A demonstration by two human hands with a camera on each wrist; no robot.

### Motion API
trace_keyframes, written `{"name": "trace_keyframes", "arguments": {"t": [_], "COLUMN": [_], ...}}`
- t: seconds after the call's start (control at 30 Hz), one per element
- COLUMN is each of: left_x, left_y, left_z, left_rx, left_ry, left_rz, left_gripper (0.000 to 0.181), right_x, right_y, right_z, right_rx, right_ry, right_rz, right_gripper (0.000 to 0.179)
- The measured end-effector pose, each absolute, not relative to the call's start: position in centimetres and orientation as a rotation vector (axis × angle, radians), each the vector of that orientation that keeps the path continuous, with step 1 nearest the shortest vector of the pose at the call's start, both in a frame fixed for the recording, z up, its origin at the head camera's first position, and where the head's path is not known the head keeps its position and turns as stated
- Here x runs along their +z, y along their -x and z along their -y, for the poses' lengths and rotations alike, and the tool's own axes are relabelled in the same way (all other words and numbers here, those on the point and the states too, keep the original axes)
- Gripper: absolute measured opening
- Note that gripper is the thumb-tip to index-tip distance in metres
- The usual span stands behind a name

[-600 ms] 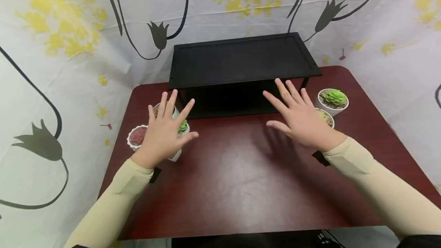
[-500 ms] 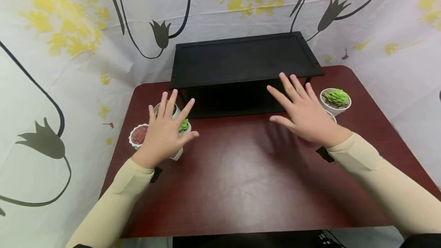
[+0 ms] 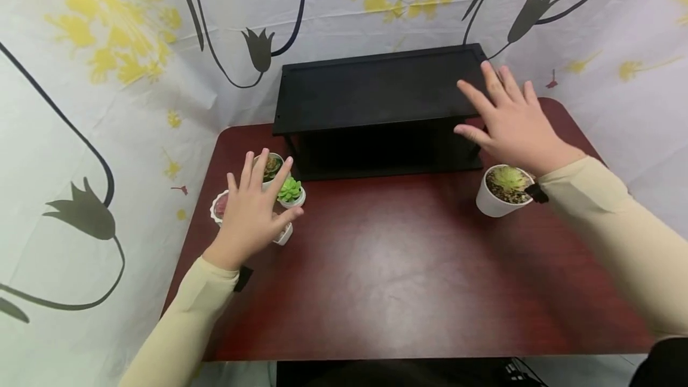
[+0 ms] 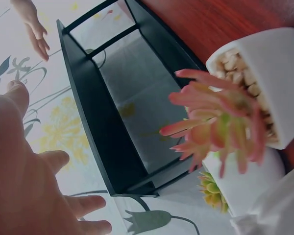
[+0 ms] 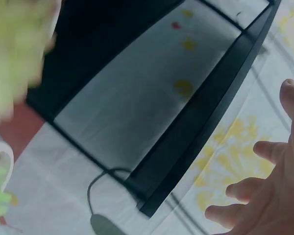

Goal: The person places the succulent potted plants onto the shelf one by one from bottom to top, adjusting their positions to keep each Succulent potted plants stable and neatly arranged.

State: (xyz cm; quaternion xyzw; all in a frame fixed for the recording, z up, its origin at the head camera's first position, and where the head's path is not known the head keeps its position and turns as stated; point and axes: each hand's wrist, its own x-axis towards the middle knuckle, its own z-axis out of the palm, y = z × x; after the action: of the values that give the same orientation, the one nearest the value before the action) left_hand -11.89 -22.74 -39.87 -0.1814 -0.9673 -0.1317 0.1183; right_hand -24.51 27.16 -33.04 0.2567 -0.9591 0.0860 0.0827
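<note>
Fingers spread, my left hand (image 3: 249,214) hovers over a group of small potted succulents at the table's left. Among them, a green rosette (image 3: 290,190), a darker plant (image 3: 272,168) and a partly covered reddish one (image 3: 219,205) show in the head view. A pink succulent (image 4: 220,122) in a white pebble-filled pot looms large in the left wrist view. My right hand (image 3: 518,127), spread and holding nothing, is raised near the shelf's right end. Below it stands a white pot with a pale green succulent (image 3: 505,187). The green plant farther back is hidden by this hand.
A black two-level shelf (image 3: 376,88) stands along the back of the dark red table (image 3: 387,273). Behind it hangs a white cloth (image 3: 344,28) with yellow and grey flowers. The table's front edge runs close to the person.
My right hand has moved up and to the right, uncovering the pale green succulent and covering the farther green one. My left hand has barely moved. The head view has shifted slightly.
</note>
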Motion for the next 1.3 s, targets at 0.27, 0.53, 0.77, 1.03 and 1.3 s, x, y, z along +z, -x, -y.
{"name": "trace_keyframes", "arguments": {"t": [0.27, 0.53, 0.77, 1.03, 1.3], "left_x": [-40.5, -41.4, -43.0, -45.4, -46.2], "left_y": [10.1, 9.1, 8.5, 8.3, 8.3], "left_z": [23.4, 24.1, 24.3, 24.0, 24.1], "left_rx": [-0.418, -0.489, -0.525, -0.539, -0.616], "left_ry": [0.489, 0.488, 0.465, 0.412, 0.395], "left_rz": [2.813, 2.738, 2.750, 2.934, 2.922], "left_gripper": [0.090, 0.078, 0.072, 0.074, 0.072], "right_x": [-32.4, -33.2, -33.9, -33.9, -34.0], "right_y": [29.3, 33.1, 35.4, 35.4, 35.2], "right_z": [-29.0, -29.1, -28.5, -28.5, -28.0], "right_rx": [0.237, 0.267, 0.469, 0.459, 0.437], "right_ry": [-0.682, -0.647, -0.618, -0.600, -0.559], "right_rz": [2.986, 3.091, 3.235, 3.255, 3.257], "right_gripper": [0.080, 0.085, 0.084, 0.082, 0.080]}}
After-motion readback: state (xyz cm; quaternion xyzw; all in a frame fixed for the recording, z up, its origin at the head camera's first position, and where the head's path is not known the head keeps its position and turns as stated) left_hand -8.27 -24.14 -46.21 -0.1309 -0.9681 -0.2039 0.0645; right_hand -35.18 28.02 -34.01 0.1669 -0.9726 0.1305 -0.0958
